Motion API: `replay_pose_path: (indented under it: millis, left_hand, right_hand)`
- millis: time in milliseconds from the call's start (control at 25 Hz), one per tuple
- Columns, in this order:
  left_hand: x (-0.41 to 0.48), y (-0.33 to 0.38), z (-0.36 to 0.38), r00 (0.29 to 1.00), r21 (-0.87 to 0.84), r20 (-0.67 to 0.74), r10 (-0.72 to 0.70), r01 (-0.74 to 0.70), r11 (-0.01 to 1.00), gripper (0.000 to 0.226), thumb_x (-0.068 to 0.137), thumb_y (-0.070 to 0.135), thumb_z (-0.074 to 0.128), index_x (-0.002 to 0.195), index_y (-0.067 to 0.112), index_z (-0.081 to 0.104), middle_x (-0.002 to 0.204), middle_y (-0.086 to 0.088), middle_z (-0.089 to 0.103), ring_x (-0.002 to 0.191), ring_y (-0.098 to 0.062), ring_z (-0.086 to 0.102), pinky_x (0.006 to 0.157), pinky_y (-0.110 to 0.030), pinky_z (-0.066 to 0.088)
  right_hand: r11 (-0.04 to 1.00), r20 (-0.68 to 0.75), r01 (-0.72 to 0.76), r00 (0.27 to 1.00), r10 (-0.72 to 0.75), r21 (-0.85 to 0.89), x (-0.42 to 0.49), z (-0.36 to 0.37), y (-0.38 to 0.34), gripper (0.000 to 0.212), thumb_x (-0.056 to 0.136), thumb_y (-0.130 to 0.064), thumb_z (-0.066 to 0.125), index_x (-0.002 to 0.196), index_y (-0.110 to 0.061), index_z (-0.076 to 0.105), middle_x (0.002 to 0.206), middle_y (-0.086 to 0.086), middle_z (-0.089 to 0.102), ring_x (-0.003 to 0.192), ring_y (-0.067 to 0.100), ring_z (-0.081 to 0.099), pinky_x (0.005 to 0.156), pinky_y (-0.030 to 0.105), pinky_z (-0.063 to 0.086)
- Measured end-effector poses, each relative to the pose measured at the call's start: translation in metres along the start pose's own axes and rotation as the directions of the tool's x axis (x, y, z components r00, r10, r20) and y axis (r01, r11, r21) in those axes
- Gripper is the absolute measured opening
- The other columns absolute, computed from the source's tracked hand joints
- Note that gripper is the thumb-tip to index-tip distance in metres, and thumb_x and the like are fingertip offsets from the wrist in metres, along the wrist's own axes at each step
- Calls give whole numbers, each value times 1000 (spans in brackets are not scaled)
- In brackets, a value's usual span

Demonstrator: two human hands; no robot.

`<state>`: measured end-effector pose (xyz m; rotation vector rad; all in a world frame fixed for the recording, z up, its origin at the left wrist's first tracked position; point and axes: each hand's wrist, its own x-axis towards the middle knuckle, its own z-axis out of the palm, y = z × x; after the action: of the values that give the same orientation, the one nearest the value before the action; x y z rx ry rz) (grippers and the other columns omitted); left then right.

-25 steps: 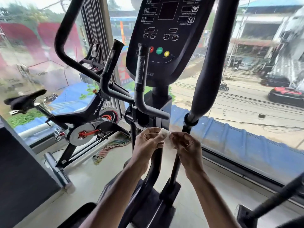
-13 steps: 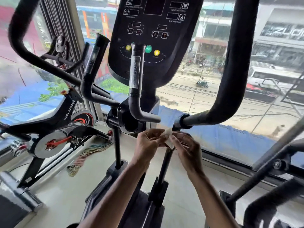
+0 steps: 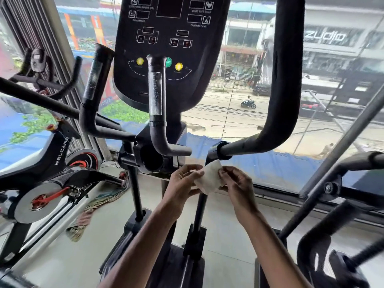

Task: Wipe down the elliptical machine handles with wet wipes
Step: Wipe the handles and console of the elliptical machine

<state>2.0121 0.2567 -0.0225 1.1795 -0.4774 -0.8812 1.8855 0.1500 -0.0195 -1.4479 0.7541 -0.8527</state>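
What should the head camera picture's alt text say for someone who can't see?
A left hand and a right hand pinch a white wet wipe between them, just below a black elliptical machine's handles and console, beside a street window.

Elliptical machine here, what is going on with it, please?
A person faces the elliptical machine. The left hand and the right hand each pinch one side of a white wet wipe, held in the air below the console. It seems to touch neither the centre handle nor the tall right handle.
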Motion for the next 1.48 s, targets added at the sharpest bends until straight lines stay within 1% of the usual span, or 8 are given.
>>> replay_pose_path:
  millis: [160, 400, 640, 800, 960, 1080, 1360, 1480]
  left_hand:
    - [1, 3, 0, 995, 31, 98, 15, -18, 999, 28, 87, 12, 79, 114, 8, 73, 102, -16, 77, 89, -25, 73, 74, -36, 59]
    - [8, -4, 5, 977, 126, -90, 195, -183, 975, 32, 89, -6, 72, 110, 17, 62, 88, -3, 76, 79, -16, 73, 66, -29, 57]
    - [12, -6, 7, 978, 175, -31, 208, -199, 964, 37, 93, -4, 68, 91, 31, 77, 96, -9, 78, 91, -27, 74, 72, -36, 60]
    - [14, -8, 6, 987, 161, -12, 163, -159, 974, 41, 88, -7, 72, 105, 30, 80, 98, -4, 80, 97, -25, 77, 87, -36, 60]
    - [11, -4, 6, 984, 192, 33, 173, -176, 965, 48, 87, -7, 75, 125, 20, 71, 101, -3, 81, 97, -19, 77, 86, -27, 59]
    - [14, -3, 5, 978, 270, 23, 207, -206, 941, 45, 84, -7, 77, 121, 18, 75, 106, -1, 80, 98, -13, 76, 89, -26, 57]
    - [14, 2, 6, 953, 440, 18, 303, -280, 853, 20, 85, 12, 83, 95, 29, 81, 102, 4, 71, 86, -5, 71, 74, -16, 55]
    - [13, 8, 8, 972, 299, 67, 227, -237, 924, 22, 79, 21, 87, 100, 25, 79, 97, 4, 77, 88, -9, 74, 78, -23, 56]
  right_hand:
    - [999, 38, -29, 999, 28, 34, -1, 4, -5, 10, 101, -9, 64, 104, -12, 73, 85, -4, 78, 78, 10, 72, 68, 28, 60]
    - [969, 79, -174, 984, 162, 175, -5, 8, -5, 28, 94, -19, 75, 117, -20, 60, 101, 8, 80, 85, 18, 75, 71, 33, 59]
    - [986, 3, -66, 998, 66, 150, -4, 11, -1, 15, 100, -6, 65, 109, -16, 60, 96, 7, 79, 79, 17, 74, 67, 31, 60]
    - [993, 60, -62, 997, 56, 102, -3, 5, -1, 23, 97, 3, 61, 91, -14, 77, 94, 3, 79, 90, 22, 73, 82, 40, 59]
    - [999, 90, -5, 996, 1, 51, -2, 1, -1, 30, 89, -3, 78, 113, -21, 77, 102, -2, 80, 97, 9, 75, 81, 20, 57]
    - [998, 55, 44, 998, -41, -43, 3, -1, 4, 28, 86, -5, 82, 103, -28, 78, 97, -2, 80, 92, 10, 75, 77, 16, 55]
    - [967, 8, 172, 985, -174, -190, 10, -8, 8, 13, 90, -19, 81, 86, -30, 77, 96, -8, 76, 92, 9, 73, 87, 39, 61]
    - [974, -27, 164, 985, -170, -154, 11, -6, 6, 7, 93, -22, 78, 88, -22, 74, 83, -4, 76, 78, 13, 70, 75, 54, 62]
